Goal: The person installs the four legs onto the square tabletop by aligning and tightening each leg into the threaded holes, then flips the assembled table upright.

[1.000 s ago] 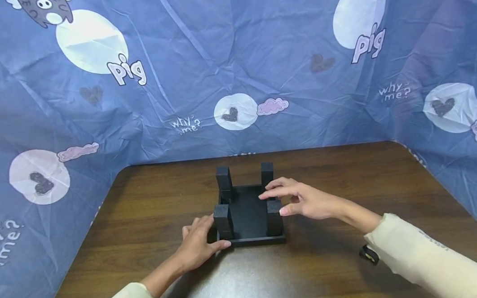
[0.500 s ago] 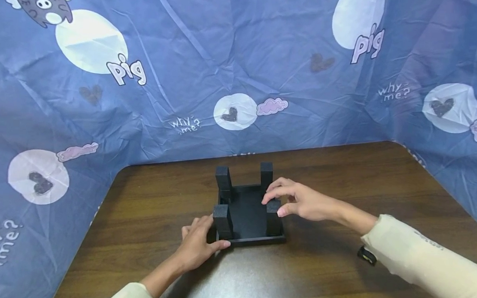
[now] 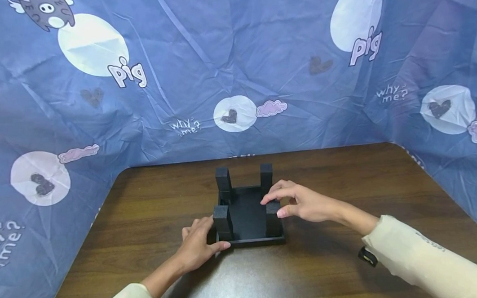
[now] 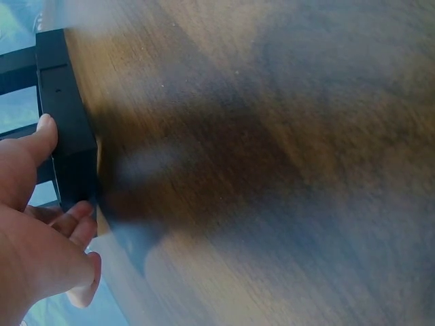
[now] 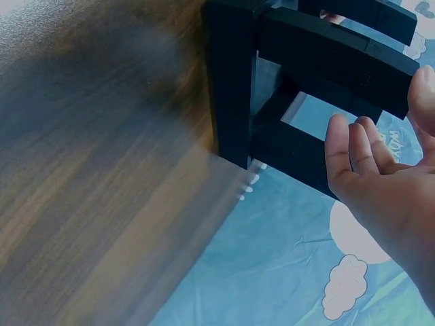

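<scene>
A black square tray-like piece (image 3: 249, 217) lies flat in the head view, with several black block posts standing up at its corners. At its near left corner is my left hand (image 3: 197, 245), thumb on the front edge and fingers along the left side. The left wrist view shows that thumb against the black edge (image 4: 68, 122). My right hand (image 3: 306, 202) is at the near right post (image 3: 273, 220), thumb at the post's top and bent fingers reaching over the tray. In the right wrist view the thumb touches the post's end (image 5: 397, 88), other fingertips beside another post.
The brown wooden table (image 3: 163, 199) carries the tray near its middle. A blue printed cloth (image 3: 177, 74) hangs behind and at both sides. A small black item with a yellow mark (image 3: 368, 256) shows under the right sleeve.
My right hand's fingertips have dropped slightly and drawn in toward the near right post. The left hand and the tray have stayed in place.
</scene>
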Motion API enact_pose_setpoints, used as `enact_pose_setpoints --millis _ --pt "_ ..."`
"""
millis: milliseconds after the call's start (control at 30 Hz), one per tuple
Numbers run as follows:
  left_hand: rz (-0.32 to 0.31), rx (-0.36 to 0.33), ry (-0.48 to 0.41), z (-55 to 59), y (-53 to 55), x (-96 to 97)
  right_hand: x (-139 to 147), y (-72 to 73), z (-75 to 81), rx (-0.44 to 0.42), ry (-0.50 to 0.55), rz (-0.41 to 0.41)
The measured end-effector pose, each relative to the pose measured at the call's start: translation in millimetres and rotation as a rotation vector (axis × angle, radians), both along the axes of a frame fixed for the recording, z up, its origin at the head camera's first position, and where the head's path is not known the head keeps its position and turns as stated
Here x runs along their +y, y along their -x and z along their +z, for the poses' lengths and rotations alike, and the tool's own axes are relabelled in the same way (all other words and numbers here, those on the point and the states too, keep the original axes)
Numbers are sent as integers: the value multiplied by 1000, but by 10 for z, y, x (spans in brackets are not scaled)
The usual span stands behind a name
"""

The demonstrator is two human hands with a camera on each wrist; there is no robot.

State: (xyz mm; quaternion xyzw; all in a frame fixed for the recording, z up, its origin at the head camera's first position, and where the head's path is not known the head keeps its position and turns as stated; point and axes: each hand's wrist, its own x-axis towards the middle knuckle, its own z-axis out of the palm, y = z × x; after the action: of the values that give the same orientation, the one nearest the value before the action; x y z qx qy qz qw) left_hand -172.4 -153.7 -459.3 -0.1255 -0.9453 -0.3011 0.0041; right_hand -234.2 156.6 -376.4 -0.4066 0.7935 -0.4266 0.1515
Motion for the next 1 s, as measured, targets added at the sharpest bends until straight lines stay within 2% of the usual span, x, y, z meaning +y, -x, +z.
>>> enact_pose_setpoints --millis 300,467,600,700,800,1000 --pt "-6 19 1 11 -4 -4 23 -13 19 9 -40 -21" --pt "-26 33 -17 17 -45 -74 87 -12 34 31 -22 -42" --pt "-29 45 -62 8 -94 -182 153 -24 29 62 5 -112" --pt "-33 74 -85 -1 -119 -258 199 -31 -3 105 14 -190" --pt "-38 101 -92 -5 -128 -307 226 -39 -43 147 10 -231" --pt "-47 133 -49 48 -60 -342 244 -51 -130 185 -71 -212"
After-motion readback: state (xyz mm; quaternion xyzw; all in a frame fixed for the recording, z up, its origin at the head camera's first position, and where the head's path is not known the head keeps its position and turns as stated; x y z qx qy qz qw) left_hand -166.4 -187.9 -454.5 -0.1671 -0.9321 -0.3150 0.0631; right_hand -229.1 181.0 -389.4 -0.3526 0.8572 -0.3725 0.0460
